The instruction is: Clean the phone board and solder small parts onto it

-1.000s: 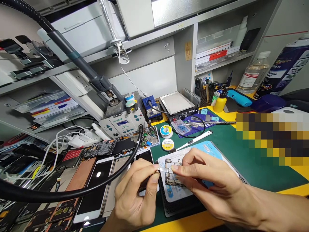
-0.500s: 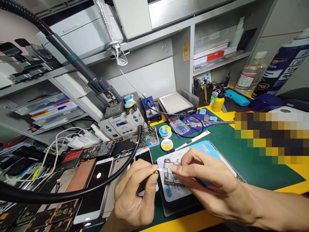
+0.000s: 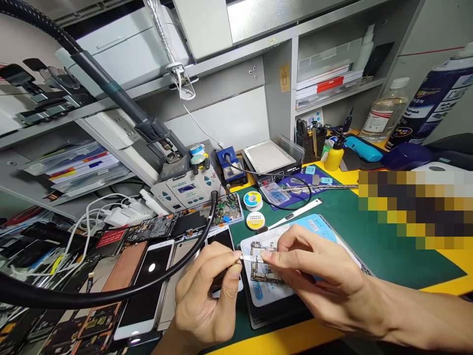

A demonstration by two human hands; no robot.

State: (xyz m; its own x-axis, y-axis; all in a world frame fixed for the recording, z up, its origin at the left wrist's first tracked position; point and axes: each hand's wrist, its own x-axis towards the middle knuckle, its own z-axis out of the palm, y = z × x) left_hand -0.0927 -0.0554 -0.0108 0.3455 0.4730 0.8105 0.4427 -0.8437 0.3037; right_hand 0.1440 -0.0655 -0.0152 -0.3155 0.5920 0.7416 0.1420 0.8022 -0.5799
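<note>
Thumb and forefinger of my left hand (image 3: 209, 296) are closed in a pinch on a small gold-coloured part, mostly hidden by the fingertips. A thin, shiny silver strip (image 3: 251, 258) spans the short gap to my right hand (image 3: 325, 276), whose thumb and forefinger pinch its other end. Just beyond and below the strip, a phone circuit board (image 3: 264, 277) lies on a white and blue printed pad (image 3: 260, 297), partly covered by my right hand. That pad rests on a dark perforated base (image 3: 260, 318).
A brush (image 3: 295, 214), a solder spool (image 3: 253, 200) and a round tin (image 3: 255, 221) sit behind the pad. Several phones and a white-framed phone (image 3: 146, 286) crowd the left. A black hose (image 3: 148, 294) arcs across there. A rework station (image 3: 186, 187) stands behind.
Both hands stay almost in place. The silver strip between the fingertips has turned slightly and the right fingertips have shifted a little; the board and tools have not moved.
</note>
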